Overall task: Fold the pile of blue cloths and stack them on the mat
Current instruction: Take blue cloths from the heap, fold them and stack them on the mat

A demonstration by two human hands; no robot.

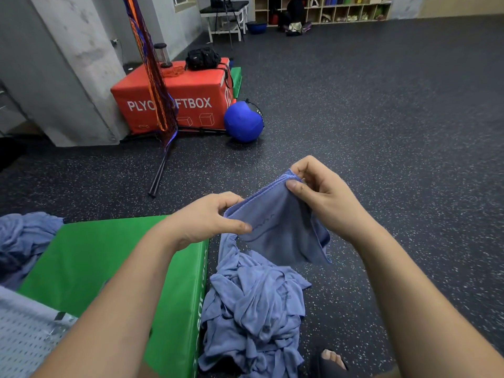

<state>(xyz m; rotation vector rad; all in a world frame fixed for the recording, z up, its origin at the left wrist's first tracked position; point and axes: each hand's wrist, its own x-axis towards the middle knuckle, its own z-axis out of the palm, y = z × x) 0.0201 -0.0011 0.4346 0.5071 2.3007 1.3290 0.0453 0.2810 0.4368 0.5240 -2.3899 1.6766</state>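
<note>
The left hand [203, 218] and right hand [321, 192] each pinch a top corner of a soft blue cloth [281, 230] in the air; below lies a crumpled cloth pile [253, 304] beside the smooth green mat [109, 263].

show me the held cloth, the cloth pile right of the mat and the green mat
held cloth [281, 230], head view, on its flat hanging middle
cloth pile [253, 309], head view, on the crumpled centre of the heap
green mat [95, 249], head view, on its bare top
</note>
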